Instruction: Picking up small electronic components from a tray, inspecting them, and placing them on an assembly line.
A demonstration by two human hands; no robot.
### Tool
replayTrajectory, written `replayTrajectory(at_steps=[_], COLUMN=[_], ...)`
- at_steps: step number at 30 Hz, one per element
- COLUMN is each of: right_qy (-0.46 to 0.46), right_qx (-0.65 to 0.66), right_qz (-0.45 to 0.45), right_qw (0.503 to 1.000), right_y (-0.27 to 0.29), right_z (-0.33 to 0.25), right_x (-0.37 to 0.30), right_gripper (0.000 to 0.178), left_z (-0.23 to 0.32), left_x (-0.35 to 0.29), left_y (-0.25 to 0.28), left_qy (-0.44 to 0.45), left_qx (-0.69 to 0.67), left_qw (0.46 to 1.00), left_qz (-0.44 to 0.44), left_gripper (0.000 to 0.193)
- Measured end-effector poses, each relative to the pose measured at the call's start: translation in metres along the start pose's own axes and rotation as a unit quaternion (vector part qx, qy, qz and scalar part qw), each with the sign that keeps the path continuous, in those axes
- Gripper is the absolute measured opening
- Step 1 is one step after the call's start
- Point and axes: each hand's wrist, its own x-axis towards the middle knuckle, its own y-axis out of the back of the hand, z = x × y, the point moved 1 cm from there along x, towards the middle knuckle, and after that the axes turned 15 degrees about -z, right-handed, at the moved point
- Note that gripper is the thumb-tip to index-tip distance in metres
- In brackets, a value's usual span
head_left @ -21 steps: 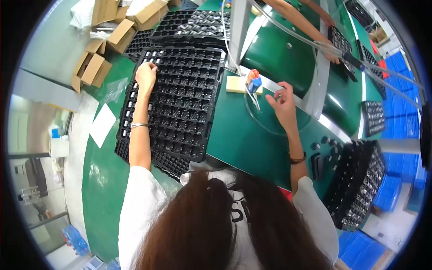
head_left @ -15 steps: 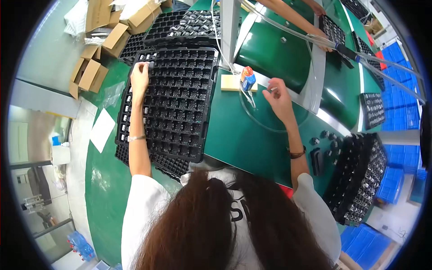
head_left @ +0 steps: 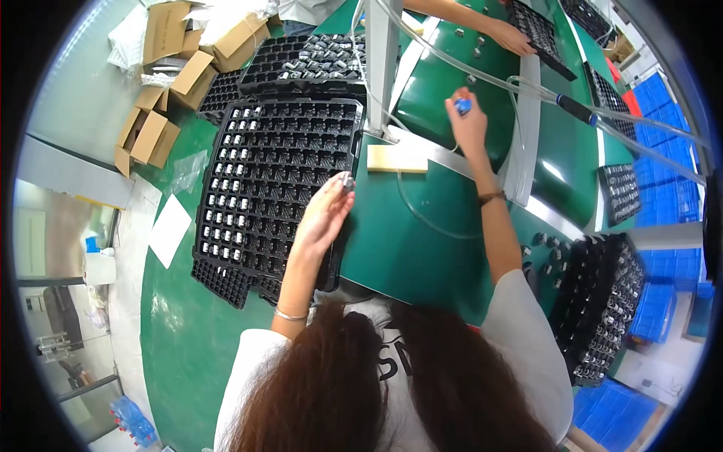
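My left hand (head_left: 322, 213) is raised over the right edge of a black compartment tray (head_left: 301, 162), its fingers pinching a small silver-grey part (head_left: 348, 181). Similar small white-and-dark parts (head_left: 224, 202) fill the tray's left columns; the cells further right hold none. Over the green conveyor belt (head_left: 429, 83), my right hand (head_left: 468, 128) is closed around a small blue object (head_left: 463, 105). The fingers hide most of that object, so its kind is unclear. A single small part (head_left: 471, 78) lies on the belt just beyond that hand.
A pale yellow block (head_left: 397, 158) lies on the green table (head_left: 407, 233). A metal post (head_left: 382, 68) and clear tubing (head_left: 482, 60) cross near the belt. Another person's hand (head_left: 512, 36) is at a black tray across it. More filled trays (head_left: 602, 309) stand at right, cardboard boxes (head_left: 154, 139) at far left.
My left hand has moved from the tray's far left corner to its right edge and now holds a part. My right hand has reached onto the belt; the blue-and-orange object has left the table.
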Motion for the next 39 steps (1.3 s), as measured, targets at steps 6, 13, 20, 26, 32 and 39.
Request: replayTrajectory(at_steps=[6, 13, 20, 26, 32, 39], right_qy=[-0.089, -0.033, -0.046, -0.043, -0.016, 0.033], right_qx=[-0.102, 0.166, 0.475, 0.492, 0.491, 0.191], right_qz=[0.015, -0.021, -0.229, -0.233, -0.273, -0.194], right_qw=[0.991, 0.985, 0.849, 0.837, 0.827, 0.962], right_y=[0.006, 0.008, -0.008, -0.020, -0.027, -0.021], right_z=[0.039, -0.001, -0.106, -0.118, -0.119, -0.125], right_x=[0.027, -0.009, -0.102, -0.124, -0.132, -0.101], right_gripper=[0.039, 0.038, 0.019, 0.017, 0.021, 0.020], left_z=[-0.017, -0.029, -0.028, -0.029, -0.024, 0.011], left_x=[0.002, 0.027, 0.023, 0.017, 0.007, -0.033], left_y=[-0.024, -0.035, -0.047, -0.042, -0.030, -0.002], left_qy=[0.017, -0.017, -0.038, -0.043, -0.044, -0.162], left_qx=[0.011, 0.063, 0.105, 0.124, 0.156, 0.309], left_qw=[0.999, 0.997, 0.992, 0.990, 0.983, 0.936], left_qz=[-0.044, -0.045, -0.054, -0.054, -0.081, 0.056], left_gripper=[0.036, 0.033, 0.031, 0.033, 0.038, 0.041])
